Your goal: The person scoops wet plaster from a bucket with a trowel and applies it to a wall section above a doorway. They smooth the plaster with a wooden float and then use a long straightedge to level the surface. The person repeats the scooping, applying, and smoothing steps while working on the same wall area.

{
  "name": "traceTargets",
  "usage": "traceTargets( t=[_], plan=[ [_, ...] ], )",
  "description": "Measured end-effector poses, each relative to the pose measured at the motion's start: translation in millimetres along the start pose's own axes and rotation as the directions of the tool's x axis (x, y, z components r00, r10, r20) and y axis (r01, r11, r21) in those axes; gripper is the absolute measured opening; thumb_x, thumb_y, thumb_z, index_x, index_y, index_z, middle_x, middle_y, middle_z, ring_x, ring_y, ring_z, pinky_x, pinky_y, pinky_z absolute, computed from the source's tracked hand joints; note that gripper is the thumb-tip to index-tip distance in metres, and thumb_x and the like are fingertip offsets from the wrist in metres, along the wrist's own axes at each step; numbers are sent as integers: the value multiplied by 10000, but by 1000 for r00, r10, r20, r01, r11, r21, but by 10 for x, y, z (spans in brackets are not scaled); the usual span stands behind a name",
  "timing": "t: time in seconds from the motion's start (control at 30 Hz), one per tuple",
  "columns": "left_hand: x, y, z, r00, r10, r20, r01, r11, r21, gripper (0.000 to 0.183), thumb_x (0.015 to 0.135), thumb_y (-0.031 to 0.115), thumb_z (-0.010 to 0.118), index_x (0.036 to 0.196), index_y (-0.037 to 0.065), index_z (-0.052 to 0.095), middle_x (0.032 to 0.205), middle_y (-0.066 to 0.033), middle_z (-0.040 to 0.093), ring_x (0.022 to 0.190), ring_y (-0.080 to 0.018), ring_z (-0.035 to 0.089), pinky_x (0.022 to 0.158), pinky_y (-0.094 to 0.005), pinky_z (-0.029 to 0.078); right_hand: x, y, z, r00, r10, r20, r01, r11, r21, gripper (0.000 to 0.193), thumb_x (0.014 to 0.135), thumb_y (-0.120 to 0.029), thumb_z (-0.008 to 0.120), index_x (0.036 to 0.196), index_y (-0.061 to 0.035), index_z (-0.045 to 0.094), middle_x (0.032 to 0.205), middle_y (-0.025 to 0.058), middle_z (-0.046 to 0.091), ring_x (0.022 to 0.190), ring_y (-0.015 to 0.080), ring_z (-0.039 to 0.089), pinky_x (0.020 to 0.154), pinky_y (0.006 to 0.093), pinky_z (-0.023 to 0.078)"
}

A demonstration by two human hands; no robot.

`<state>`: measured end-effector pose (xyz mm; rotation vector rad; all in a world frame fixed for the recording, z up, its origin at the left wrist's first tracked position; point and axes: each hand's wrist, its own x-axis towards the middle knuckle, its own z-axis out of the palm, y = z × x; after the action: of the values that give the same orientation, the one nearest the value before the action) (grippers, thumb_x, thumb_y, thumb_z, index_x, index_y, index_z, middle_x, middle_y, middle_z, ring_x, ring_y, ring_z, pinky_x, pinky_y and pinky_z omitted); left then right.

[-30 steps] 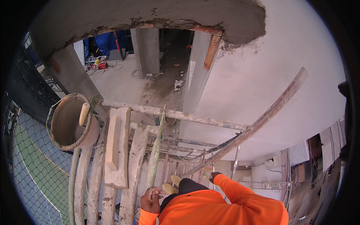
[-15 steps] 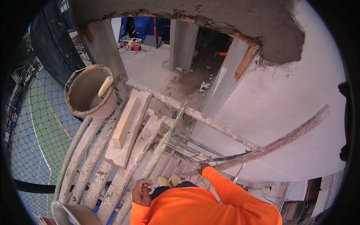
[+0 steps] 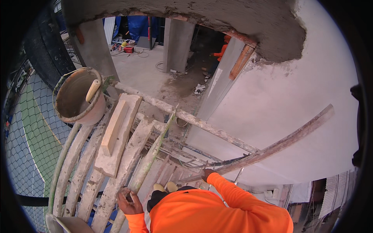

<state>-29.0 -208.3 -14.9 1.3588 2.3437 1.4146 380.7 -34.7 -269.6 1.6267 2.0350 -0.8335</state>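
Note:
My right hand (image 3: 208, 174) is closed around the lower part of a long, mortar-smeared straightedge (image 3: 279, 145), which slants up to the right along the pale wall. My left hand (image 3: 130, 201) hovers by the scaffold planks, fingers loosely curled and apart, with nothing visible in it. Ahead of it a plastering float (image 3: 116, 134) with a wooden handle lies on the planks (image 3: 134, 149). Beyond the float stands a mortar-stained bucket (image 3: 93, 110); a tool with a pale handle (image 3: 93, 90) rests in it, its blade hidden.
Scaffold pipes (image 3: 206, 122) cross in front of me. A second bucket (image 3: 72, 224) sits at the lower left. Netting (image 3: 33, 132) hangs at the left. Fresh grey mortar (image 3: 279, 42) covers part of the wall (image 3: 268, 101). A co-worker in orange (image 3: 222, 51) is below, partly hidden by a column.
My left hand has moved left and down toward the planks, its fingers spreading a little. My right hand keeps hold of the straightedge. The view has shifted right; more of the co-worker shows.

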Motion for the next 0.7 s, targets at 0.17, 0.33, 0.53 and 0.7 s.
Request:
traceTargets(
  t=[0.17,0.33,0.53,0.7],
  plan=[
    [11,-3,117,1000,27,6,-28,999,33,146,872,-7,617,1018,-9,613,1012,-189,620,920,-366,605,826,-429,492,48,-306,-438,998,-60,-20,61,998,16,540,964,-403,625,1363,-39,612,1393,247,637,1292,414,611,1098,501,496],
    [3,-30,114,999,43,11,-43,999,30,137,884,-1,634,1020,1,620,1019,-185,627,917,-362,613,822,-427,499,14,-619,-762,997,12,75,-11,1000,-18,488,969,-413,620,1274,-36,674,1366,240,657,1277,413,623,1097,503,494],
    [3,-42,60,999,-42,12,43,994,-98,122,899,-8,655,1018,-2,625,988,-179,635,884,-351,629,808,-415,517,-228,-966,-898,996,-65,59,74,982,-176,467,961,-488,639,1151,-72,733,1256,195,708,1173,395,675,992,492,543],
    [45,33,-112,998,-32,-53,31,999,-19,97,914,-7,662,1007,-5,635,962,-163,653,863,-340,646,791,-395,520,-612,-1560,-1238,828,-492,-268,522,851,50,336,983,-414,670,977,-82,721,962,131,694,906,380,692,775,482,564]
  ],
)
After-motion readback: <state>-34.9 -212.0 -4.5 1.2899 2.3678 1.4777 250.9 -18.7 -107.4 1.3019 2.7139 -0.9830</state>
